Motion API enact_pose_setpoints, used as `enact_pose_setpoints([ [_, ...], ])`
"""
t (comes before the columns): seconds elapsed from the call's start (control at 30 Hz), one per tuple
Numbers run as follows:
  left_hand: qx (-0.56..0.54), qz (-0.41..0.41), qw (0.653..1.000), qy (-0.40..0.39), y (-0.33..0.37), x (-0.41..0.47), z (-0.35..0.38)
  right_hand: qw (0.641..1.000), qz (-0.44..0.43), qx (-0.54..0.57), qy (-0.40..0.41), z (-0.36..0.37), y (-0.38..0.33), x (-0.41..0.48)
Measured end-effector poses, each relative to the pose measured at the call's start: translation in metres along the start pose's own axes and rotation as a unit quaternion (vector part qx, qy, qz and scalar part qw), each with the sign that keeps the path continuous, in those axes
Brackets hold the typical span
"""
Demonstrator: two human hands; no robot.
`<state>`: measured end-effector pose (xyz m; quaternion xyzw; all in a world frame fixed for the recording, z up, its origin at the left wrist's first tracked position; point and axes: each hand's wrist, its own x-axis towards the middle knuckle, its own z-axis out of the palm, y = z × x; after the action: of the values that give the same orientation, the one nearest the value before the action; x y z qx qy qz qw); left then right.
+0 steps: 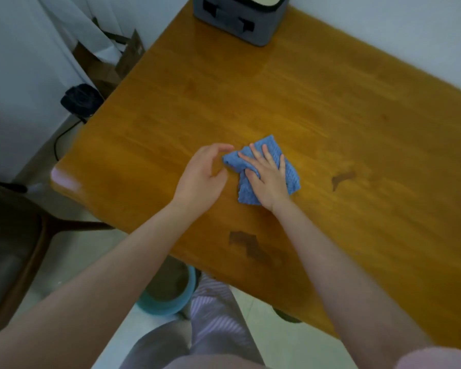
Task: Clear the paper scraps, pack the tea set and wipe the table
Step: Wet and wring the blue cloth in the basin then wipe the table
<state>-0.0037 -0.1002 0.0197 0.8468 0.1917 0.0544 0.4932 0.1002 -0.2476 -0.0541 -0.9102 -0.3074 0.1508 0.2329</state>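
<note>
The right hand (268, 179), fingers spread, presses the blue cloth (270, 145) flat near the middle of the counter (330, 115). The left hand (200, 177), loosely curved and empty, hovers just beside it. A grey bag (237, 20) stands at the far edge.

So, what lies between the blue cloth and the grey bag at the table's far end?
Nothing: in the head view, only bare wooden table separates the blue cloth from the grey bag.

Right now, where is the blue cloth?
In the head view, the blue cloth lies near the middle of the table, pressed under the right hand, with the left hand just to its left.
</note>
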Motion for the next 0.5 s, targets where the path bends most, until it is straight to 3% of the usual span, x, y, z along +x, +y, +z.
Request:
enact_pose_setpoints([
  [0.23,-0.029,-0.015,0.999,-0.017,-0.011,-0.068,-0.021,1.0,-0.005,0.008,-0.027,0.036,-0.045,-0.092],
  [0.5,-0.035,-0.011,0.999,-0.007,-0.019,-0.124,-0.045,0.975,-0.005,-0.221,-0.012,0.071,-0.073,-0.143],
])
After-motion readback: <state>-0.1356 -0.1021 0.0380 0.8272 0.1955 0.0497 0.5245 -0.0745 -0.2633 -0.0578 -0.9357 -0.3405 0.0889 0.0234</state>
